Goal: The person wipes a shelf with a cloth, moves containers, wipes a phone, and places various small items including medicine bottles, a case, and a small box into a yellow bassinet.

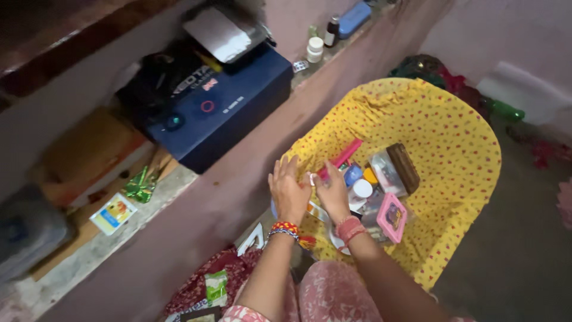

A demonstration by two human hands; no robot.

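Left hand (288,189) spread flat, fingers splayed, over edge of yellow dotted cloth (453,149). Right hand (332,192) just beside it, pinching end of pink stick-like thing (342,158); grip detail blurred. Right of hands on cloth: white-capped jar (361,189), clear box with brown lid (396,170), pink square case (392,217). Farther left, on ledge: dark blue box (226,110).

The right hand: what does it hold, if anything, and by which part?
The right hand holds a pink stick-like thing at its lower end. The left hand appears to hold nothing.
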